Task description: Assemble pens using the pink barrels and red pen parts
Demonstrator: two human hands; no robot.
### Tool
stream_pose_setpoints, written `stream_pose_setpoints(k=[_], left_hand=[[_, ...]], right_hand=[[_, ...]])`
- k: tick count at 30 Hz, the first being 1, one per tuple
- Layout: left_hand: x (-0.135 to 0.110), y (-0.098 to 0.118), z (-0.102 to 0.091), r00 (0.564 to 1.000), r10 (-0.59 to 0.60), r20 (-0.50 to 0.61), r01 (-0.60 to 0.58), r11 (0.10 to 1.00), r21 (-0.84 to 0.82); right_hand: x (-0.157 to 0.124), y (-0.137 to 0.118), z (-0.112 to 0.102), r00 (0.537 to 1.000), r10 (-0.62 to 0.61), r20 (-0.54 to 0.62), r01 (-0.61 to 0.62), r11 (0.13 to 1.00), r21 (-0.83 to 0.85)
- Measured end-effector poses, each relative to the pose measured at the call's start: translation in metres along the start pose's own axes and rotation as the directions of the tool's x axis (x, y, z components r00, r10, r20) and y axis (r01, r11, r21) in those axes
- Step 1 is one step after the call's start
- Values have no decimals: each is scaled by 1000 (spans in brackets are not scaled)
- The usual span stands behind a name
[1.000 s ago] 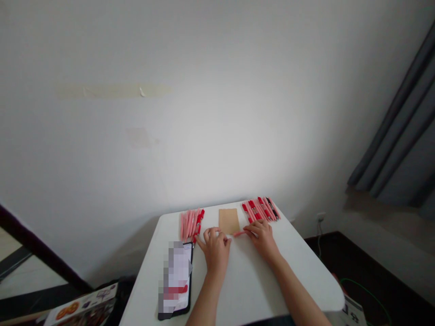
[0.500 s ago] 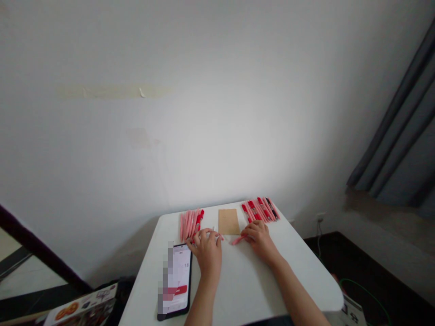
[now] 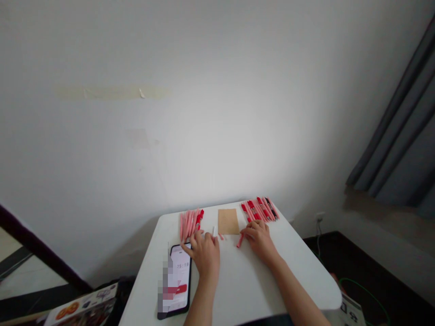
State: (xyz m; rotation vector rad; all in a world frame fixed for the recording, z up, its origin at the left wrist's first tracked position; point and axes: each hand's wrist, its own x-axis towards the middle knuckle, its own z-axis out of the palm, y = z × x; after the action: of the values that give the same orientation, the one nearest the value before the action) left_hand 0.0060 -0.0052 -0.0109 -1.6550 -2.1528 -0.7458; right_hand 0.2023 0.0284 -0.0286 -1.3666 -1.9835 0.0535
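Observation:
My left hand (image 3: 205, 253) is above the table at the near end of the left row of pink and red pens (image 3: 190, 224), fingers spread and nothing visible in them. Its thumb side is close to a small white piece (image 3: 214, 231). Small pink pieces (image 3: 221, 237) lie just right of that. My right hand (image 3: 258, 236) pinches a short pink pen part (image 3: 239, 241), whose lower end points toward me. Beyond that hand lies the right row of pink, red and black pens (image 3: 260, 209). A brown card (image 3: 228, 221) lies between the rows.
A phone (image 3: 178, 280) showing a timer lies on the left of the white table (image 3: 244, 290). The wall (image 3: 217, 136) stands right behind the table. A dark curtain (image 3: 401, 149) hangs at the right, and a printed box (image 3: 84, 308) is at the lower left.
My left hand has moved slightly left and toward me, uncovering the small white piece. In my right hand, the pink pen part has swung from nearly sideways to pointing toward me.

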Motion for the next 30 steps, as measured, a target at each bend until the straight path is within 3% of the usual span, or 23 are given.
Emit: stream_pose_setpoints(k=[16, 30], left_hand=[[0, 0, -2, 1000, 3, -12, -4, 1000, -23], [0, 10, -7, 989, 150, 5, -142, 944, -296]], right_hand=[[1, -1, -1, 1000, -22, 11, 22, 999, 25], [1, -2, -2, 988, -92, -125, 100, 993, 62]])
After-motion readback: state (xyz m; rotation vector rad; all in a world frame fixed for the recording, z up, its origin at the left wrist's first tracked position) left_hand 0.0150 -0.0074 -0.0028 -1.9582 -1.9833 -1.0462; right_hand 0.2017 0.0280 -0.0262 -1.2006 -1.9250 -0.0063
